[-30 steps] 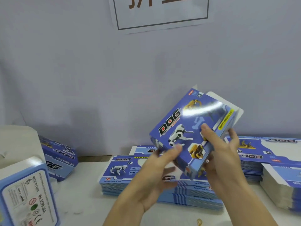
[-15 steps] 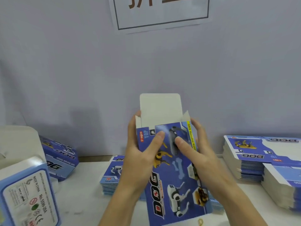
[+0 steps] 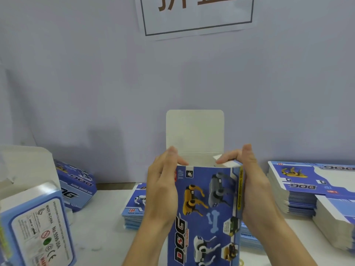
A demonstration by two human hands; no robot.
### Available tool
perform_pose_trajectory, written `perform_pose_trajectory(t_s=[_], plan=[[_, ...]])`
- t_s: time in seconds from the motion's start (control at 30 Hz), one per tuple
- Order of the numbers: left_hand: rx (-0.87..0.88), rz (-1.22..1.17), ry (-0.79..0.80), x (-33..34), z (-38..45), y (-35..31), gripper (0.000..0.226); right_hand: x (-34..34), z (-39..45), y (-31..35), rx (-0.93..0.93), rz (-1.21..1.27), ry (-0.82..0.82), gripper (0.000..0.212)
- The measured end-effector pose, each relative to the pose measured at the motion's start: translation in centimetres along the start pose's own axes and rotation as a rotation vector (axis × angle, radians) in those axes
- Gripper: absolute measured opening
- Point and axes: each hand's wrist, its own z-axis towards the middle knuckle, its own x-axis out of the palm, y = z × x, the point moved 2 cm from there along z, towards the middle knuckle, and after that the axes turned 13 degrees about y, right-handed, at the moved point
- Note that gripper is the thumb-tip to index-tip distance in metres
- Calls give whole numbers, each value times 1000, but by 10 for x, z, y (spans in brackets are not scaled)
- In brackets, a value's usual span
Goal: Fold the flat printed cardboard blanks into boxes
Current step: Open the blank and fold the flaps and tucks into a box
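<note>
I hold a blue printed DOG box (image 3: 205,212) upright in front of me, its white top flap (image 3: 195,131) standing up and the top open. My left hand (image 3: 163,191) grips the box's left side, thumb curled over the upper left edge. My right hand (image 3: 251,181) grips the right side, and its thumb presses a small white side flap (image 3: 221,160) inward at the top right. A stack of flat printed blanks (image 3: 134,212) lies on the table behind the box, partly hidden by it.
Folded boxes stand at the left: one close by with a label (image 3: 36,227), another further back (image 3: 76,187). Tall stacks of flat blanks (image 3: 299,189) fill the right side of the white table (image 3: 99,227). A grey wall with a paper sign (image 3: 196,14) rises behind.
I turned the box from a tilted pose to upright with its top flap raised. Both hands then slid from its front face to its sides, and my right thumb moved onto the side flap.
</note>
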Motion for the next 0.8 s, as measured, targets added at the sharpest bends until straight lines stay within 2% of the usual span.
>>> perform_pose_trajectory(t_s=[0.1,0.13,0.2,0.27,0.33,0.4,0.43,0.5,0.53,0.6,0.67,0.8], plan=[[23,-31,106,0,2,-4,27,3,1,0,-29,-40,-41,14],[12,-93,124,0,2,-5,22,4,2,0,-22,-6,-58,19],[0,-186,122,0,1,-6,41,3,2,2,-1,53,-27,45],[5,-212,167,0,1,-5,54,6,0,5,1,43,22,54],[42,-182,153,1,2,-6,43,10,-3,7,8,41,0,42],[71,-151,93,-1,2,-7,21,11,-1,9,-25,48,-30,19],[91,-151,76,-2,1,-7,19,8,3,11,-45,23,-15,16],[106,-183,61,-1,-1,-7,39,-1,-2,9,-60,27,97,27],[108,-194,52,-1,-2,-7,46,-3,2,8,-30,77,84,28],[84,-143,55,-3,0,-9,47,-2,2,5,-53,183,80,27],[57,-93,94,-4,1,-10,45,-2,-1,-1,-61,182,107,38],[41,-84,168,-6,-5,-5,41,-7,2,-3,-77,34,188,6]])
